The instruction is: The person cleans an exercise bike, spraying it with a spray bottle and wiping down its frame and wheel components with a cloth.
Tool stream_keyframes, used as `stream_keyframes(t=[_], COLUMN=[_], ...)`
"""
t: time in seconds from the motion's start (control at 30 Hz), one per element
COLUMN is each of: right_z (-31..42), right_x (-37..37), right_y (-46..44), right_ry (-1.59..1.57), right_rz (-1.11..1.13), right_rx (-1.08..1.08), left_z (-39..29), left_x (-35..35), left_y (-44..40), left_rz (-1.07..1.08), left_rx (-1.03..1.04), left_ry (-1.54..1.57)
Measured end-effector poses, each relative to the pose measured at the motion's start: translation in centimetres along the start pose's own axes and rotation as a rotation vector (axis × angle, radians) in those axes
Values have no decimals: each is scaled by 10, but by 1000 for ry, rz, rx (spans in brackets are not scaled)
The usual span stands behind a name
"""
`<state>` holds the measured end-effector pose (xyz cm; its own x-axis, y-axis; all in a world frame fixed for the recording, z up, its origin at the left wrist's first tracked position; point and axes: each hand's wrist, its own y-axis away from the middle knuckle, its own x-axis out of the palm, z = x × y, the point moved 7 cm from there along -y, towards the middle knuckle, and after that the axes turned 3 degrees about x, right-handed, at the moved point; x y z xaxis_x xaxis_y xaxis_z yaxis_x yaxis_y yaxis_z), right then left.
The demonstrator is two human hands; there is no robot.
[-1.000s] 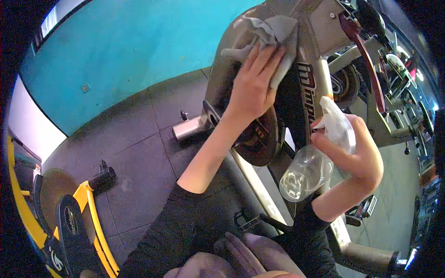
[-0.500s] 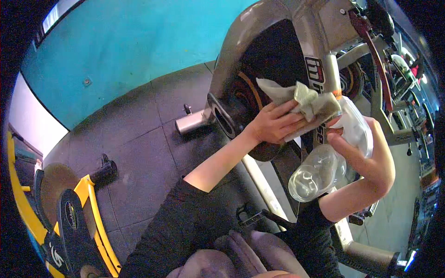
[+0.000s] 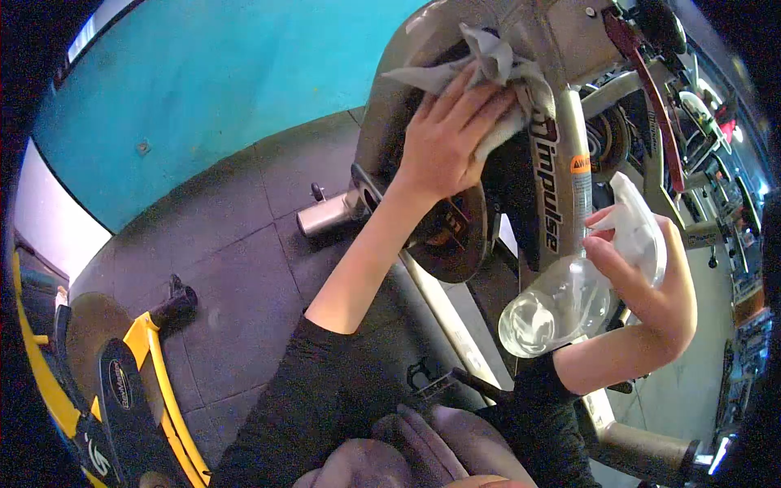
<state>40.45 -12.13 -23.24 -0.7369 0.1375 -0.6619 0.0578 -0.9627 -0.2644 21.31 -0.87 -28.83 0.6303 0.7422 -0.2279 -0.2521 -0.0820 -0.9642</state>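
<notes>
Spray bottle (image 3: 567,299), see-through, tilted, contents unclear, in right hand (image 3: 641,286)

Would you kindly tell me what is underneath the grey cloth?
The grey cloth, under the left hand, lies against the Impulse bike's frame, which shows around the edges. The patch directly beneath is covered and cannot be seen.

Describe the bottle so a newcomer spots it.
Find the grey bike by the blue wall. Below and right of its lettering, the right hand holds the bottle. Unlike the left hand's grey cloth, it is clear, with a white spray head.
</notes>
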Motion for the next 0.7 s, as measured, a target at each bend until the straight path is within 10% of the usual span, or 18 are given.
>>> stream_keyframes(t=[0.7], right_z=[-4], right_x=[5], right_y=[-4], right_ry=[40], right_rz=[16], right_rx=[-148], left_z=[5], left_x=[-13], left_y=[11], left_rz=[-213], left_rx=[-52], left_ry=[206])
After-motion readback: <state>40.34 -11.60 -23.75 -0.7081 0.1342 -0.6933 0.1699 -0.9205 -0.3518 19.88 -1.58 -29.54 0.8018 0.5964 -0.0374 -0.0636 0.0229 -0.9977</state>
